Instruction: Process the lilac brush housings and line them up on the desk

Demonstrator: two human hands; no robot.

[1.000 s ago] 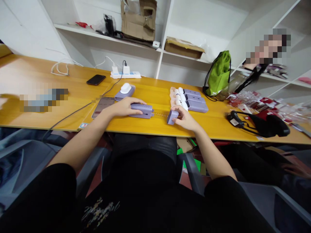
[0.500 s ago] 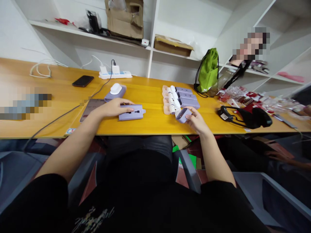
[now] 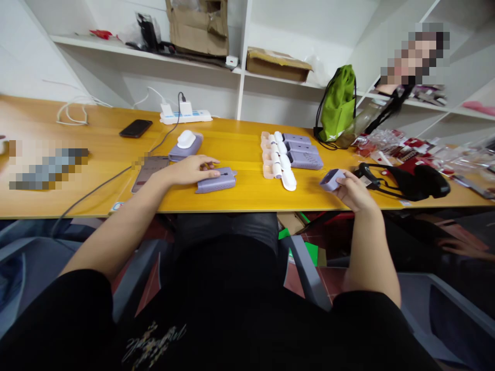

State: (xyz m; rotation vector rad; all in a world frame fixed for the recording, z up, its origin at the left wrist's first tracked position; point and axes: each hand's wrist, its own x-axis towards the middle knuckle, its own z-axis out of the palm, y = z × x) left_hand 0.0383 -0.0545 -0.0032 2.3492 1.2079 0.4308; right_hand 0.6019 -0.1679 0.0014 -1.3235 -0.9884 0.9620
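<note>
My left hand lies at a light-purple plastic case with a dark slot on top. Its thumb touches the case, and the other fingers are apart above its back edge. Off to the right, my right hand pinches a short, hollow light-purple case piece, held tilted over the table. Between the hands runs a row of peach translucent cups and white rounded pieces. A white oval piece forms its near end. Behind it are several purple cases. A white-topped purple case stands behind my left hand.
A phone, a tablet-like device and a power strip with cables lie left. Right are a green drawstring bag, a black strapped headset and clear plastic packets. Another person sits at the right.
My right hand has carried the purple piece rightward, away from the row, uncovering the white oval piece. My left fingers have lifted and loosened, and the case beneath has turned slightly.
</note>
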